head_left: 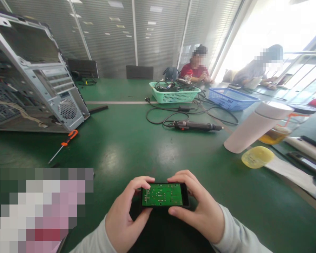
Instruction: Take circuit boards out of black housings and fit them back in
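Observation:
A green circuit board (163, 195) sits in a shallow black case (185, 195), solder side up, close to me at the table's near edge. My left hand (130, 207) grips the case's left end, its fingers on the far edge and its thumb on the near one. At the right end, my right hand (197, 207) holds the case the same way, fingers above and thumb below. The fingers under the case are hidden. An orange-handled screwdriver (64, 143) lies on the table to the left, and a corded electric screwdriver (197, 125) lies farther back.
An open computer case (68, 79) stands at left. Behind are a green basket (173, 96) of cables and a blue basket (231, 100). A white tumbler (255, 128), a glass jug (276, 135) and a yellow lid (257, 157) are at right. Two people sit beyond.

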Demonstrator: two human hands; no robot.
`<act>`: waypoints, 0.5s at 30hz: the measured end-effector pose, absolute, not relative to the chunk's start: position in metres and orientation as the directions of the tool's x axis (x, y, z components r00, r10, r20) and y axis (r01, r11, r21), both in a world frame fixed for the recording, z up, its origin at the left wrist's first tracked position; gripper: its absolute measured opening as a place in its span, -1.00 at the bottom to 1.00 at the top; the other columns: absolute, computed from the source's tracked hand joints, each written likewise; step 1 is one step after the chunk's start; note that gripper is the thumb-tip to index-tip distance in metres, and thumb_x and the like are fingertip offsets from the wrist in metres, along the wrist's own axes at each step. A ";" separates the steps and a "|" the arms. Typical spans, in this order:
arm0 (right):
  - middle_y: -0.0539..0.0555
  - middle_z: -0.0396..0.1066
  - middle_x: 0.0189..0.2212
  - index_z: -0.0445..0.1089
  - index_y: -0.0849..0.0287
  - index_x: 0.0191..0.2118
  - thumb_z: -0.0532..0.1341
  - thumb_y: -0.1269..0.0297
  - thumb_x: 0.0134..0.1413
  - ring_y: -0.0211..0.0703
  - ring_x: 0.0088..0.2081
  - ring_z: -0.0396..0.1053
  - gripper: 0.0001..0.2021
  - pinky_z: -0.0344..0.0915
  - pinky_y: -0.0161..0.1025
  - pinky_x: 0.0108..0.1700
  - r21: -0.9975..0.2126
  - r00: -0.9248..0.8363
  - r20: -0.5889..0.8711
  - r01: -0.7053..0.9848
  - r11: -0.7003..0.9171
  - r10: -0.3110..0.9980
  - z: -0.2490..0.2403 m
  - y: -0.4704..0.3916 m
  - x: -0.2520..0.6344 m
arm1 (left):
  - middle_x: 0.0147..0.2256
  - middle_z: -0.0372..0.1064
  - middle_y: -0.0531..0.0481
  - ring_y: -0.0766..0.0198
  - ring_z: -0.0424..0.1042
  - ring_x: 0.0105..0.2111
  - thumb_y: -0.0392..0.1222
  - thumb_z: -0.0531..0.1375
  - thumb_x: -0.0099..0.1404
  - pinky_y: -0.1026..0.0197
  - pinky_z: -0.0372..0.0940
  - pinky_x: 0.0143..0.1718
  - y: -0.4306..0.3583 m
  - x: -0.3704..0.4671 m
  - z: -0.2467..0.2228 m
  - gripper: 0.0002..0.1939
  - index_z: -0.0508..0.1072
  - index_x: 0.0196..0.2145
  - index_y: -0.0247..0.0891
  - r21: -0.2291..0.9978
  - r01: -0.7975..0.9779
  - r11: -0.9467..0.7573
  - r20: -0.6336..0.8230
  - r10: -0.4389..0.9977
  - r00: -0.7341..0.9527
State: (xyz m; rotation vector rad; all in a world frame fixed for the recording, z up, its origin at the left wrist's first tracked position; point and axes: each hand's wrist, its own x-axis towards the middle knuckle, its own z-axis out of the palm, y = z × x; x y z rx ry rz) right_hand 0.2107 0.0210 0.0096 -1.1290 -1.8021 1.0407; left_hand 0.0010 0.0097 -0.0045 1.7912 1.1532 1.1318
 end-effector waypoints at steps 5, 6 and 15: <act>0.10 0.31 -0.18 0.32 0.13 -0.10 0.30 0.13 0.02 -0.11 -0.14 0.30 -0.66 0.28 -0.26 -0.23 -0.881 -0.327 0.216 0.342 0.328 0.920 0.016 0.024 0.213 | -0.06 0.40 -0.04 0.14 0.38 -0.02 -0.34 0.18 0.14 0.10 0.26 -0.03 0.011 0.001 0.003 -0.69 0.29 -0.15 -0.11 0.932 0.272 -0.241 0.191 0.962 0.197; 0.10 0.32 -0.20 0.32 0.14 -0.11 0.30 0.13 0.02 -0.12 -0.17 0.30 -0.66 0.27 -0.26 -0.23 -0.875 -0.330 0.220 0.349 0.335 0.918 0.017 0.024 0.214 | -0.06 0.42 -0.06 0.13 0.39 -0.02 -0.30 0.19 0.15 0.10 0.27 -0.05 0.012 0.001 0.004 -0.71 0.31 -0.15 -0.12 0.940 0.267 -0.214 0.165 0.967 0.195; 0.07 0.39 -0.17 0.32 0.13 -0.07 0.26 0.21 0.00 -0.13 -0.16 0.35 -0.67 0.28 -0.25 -0.14 -0.886 -0.305 0.172 0.367 0.283 0.937 0.024 0.020 0.211 | -0.15 0.50 -0.09 0.11 0.45 -0.12 -0.20 0.19 0.20 0.11 0.35 -0.15 0.015 0.000 0.004 -0.88 0.40 -0.26 -0.17 0.953 0.253 -0.168 0.132 0.979 0.154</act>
